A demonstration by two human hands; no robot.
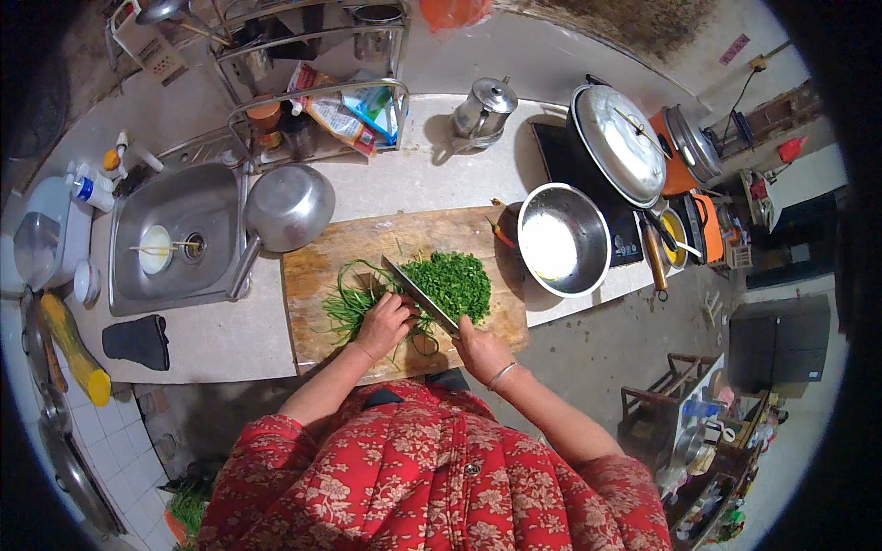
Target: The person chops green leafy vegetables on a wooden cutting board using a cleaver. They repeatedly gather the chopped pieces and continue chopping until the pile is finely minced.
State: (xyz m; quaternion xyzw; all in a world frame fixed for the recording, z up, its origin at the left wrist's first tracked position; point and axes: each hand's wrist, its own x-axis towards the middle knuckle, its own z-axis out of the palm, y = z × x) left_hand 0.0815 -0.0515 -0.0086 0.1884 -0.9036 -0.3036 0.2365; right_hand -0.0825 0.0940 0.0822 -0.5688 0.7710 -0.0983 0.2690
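Observation:
A wooden cutting board (310, 275) lies on the counter in front of me. My right hand (480, 348) grips the handle of a kitchen knife (419, 295), whose broad blade slants up and to the left. With curled fingers, my left hand (384, 324) presses on a bunch of long green stalks, perhaps chives (344, 301), just left of the blade. Finely chopped greens (455, 284) form a heap along the blade's right side. The knife's handle is mostly hidden in my fist. A few loose stalks curl below the blade.
Right of the board stands a steel bowl (563, 241), beside a lidded wok (620, 144) on an induction cooker. A small chili (500, 232) lies near the board's upper right. An overturned saucepan (289, 209) sits between board and sink (176, 289). Behind is a metal kettle (486, 110).

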